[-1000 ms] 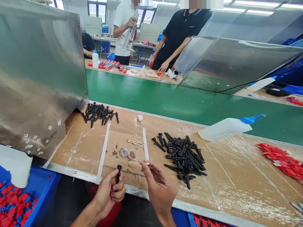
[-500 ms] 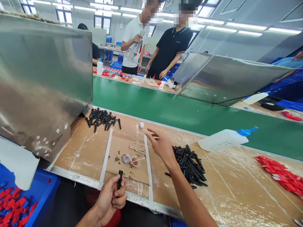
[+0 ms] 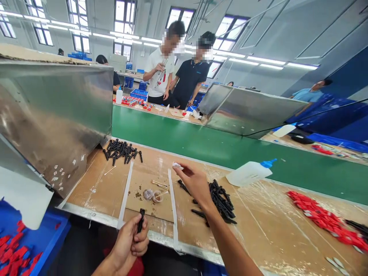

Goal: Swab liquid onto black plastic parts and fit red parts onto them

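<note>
Cardboard-topped bench, left hand clamping black peg upright, right hand pinching white wad

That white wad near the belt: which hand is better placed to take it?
The right hand, I'd say. Its fingertips are already at the white wad, and it carries nothing else. The left hand is back at the table edge, gripping a black part.

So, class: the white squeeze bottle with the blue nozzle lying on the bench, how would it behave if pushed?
The squeeze bottle lies on its side on the plastic-wrapped bench, so it would probably slide or roll easily. It looks like thin plastic, likely light, denting under the fingers. How full it is cannot be told.
</note>
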A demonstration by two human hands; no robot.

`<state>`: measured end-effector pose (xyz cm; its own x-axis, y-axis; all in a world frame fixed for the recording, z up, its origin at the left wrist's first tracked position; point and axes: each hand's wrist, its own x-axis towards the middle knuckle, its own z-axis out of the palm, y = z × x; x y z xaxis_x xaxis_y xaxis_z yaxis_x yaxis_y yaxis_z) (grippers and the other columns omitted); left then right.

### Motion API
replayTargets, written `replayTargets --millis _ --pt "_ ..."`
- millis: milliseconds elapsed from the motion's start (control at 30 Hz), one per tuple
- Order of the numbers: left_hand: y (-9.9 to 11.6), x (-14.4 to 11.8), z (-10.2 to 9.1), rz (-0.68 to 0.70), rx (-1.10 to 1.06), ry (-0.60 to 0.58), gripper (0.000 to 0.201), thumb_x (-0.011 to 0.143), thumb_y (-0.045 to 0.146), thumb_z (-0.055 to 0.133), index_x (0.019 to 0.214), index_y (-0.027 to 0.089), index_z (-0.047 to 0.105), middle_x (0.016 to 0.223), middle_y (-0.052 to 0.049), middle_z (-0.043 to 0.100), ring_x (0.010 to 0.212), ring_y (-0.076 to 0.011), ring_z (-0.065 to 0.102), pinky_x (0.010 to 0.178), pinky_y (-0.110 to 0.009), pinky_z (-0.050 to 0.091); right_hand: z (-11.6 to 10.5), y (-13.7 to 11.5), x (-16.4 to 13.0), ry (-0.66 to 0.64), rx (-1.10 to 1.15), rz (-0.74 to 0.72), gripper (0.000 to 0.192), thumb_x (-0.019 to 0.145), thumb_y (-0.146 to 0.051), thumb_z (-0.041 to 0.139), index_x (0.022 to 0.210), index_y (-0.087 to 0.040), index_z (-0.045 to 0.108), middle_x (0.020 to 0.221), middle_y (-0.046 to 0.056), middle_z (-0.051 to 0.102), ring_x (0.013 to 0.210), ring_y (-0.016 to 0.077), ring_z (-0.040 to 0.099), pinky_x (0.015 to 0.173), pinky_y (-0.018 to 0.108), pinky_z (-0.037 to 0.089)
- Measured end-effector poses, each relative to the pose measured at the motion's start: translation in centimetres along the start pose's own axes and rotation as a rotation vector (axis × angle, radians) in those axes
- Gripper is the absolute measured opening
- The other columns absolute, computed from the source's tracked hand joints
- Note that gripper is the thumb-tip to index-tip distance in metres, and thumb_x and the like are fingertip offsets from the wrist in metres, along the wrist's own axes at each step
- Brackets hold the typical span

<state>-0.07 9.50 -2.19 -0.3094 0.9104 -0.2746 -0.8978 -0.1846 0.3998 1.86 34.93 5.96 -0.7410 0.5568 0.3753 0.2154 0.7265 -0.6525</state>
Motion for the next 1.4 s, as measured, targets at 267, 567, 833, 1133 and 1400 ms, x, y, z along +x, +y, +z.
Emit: replayTargets --millis 267,567,833,1133,1400 --pt "-1.2 -1.3 2.8 -0.093 0.048 -0.061 0.033 0.084 0.048 0.057 0.077 0.017 0.046 0.049 0.012 0.025 0.035 -0.0019 0.008 0.036 -0.017 0.006 -2.6 -6.0 -12.8 -0.084 0.154 -0.454 0.024 0.085 -0.010 0.063 0.104 -0.024 0.067 0.094 0.004 0.072 0.086 0.0143 0.068 0.076 0.023 0.055" --pt "-2.3 -2.3 3.9 -0.052 0.239 0.068 0.037 0.088 0.051 0.051 0.077 0.016 0.046 0.054 0.011 0.021 0.042 -0.0028 0.007 0.041 -0.019 0.005 -1.3 -5.4 -13.0 -0.300 0.162 -0.535 0.023 0.090 -0.013 0.059 0.110 -0.023 0.067 0.102 0.007 0.072 0.093 0.0181 0.066 0.080 0.031 0.057" --pt "-2.6 -3.4 4.5 0.127 0.298 0.148 0.038 0.086 0.052 0.058 0.075 0.018 0.044 0.056 0.011 0.022 0.047 -0.0042 0.006 0.041 -0.018 0.007 -0.4 -6.3 -14.0 -0.191 0.327 -0.421 0.029 0.085 -0.006 0.062 0.107 -0.023 0.066 0.102 0.005 0.073 0.099 0.0188 0.067 0.087 0.033 0.057" --pt "-2.5 -3.2 4.5 0.039 0.239 0.113 0.042 0.084 0.056 0.058 0.071 0.019 0.043 0.049 0.013 0.018 0.038 -0.0019 0.004 0.036 -0.017 0.005 1.8 -6.2 -16.0 -0.019 0.595 0.191 0.007 0.083 -0.024 0.068 0.088 -0.021 0.070 0.083 0.004 0.076 0.076 0.0189 0.072 0.069 0.027 0.059" --pt "-1.1 -3.5 4.7 -0.168 0.032 -0.008 0.044 0.079 0.056 0.064 0.071 0.020 0.042 0.044 0.015 0.016 0.032 -0.0005 0.002 0.032 -0.015 0.006 0.8 -5.6 -16.0 -0.020 0.571 0.145 0.008 0.083 -0.024 0.068 0.090 -0.022 0.070 0.092 0.007 0.075 0.087 0.0208 0.071 0.078 0.031 0.059"
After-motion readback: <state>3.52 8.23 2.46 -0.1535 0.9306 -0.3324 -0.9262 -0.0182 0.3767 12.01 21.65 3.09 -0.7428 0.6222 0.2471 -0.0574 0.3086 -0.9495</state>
